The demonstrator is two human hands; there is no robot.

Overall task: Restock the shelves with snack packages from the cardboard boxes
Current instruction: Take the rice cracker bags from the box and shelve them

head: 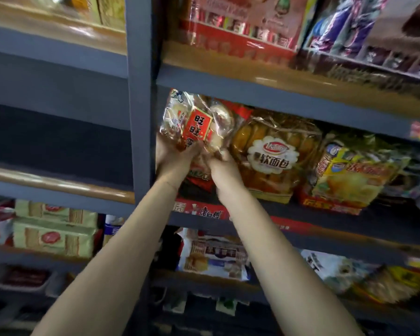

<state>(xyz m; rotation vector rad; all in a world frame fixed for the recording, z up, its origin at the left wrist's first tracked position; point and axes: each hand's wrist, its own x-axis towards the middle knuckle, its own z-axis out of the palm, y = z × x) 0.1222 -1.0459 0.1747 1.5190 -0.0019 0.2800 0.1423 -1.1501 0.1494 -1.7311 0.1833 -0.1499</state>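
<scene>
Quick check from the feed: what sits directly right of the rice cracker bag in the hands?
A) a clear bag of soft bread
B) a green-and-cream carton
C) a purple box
A: the bread bag stands just right of the rice cracker bag, held by both the left hand and the right hand.

A clear snack bag bears a red label reading 旺旺. Beside it, a bread bag carries a white scalloped badge with 软面包 in dark characters under a red logo too blurred to read. Print on the other packages and shelf strips stays illegible.
</scene>
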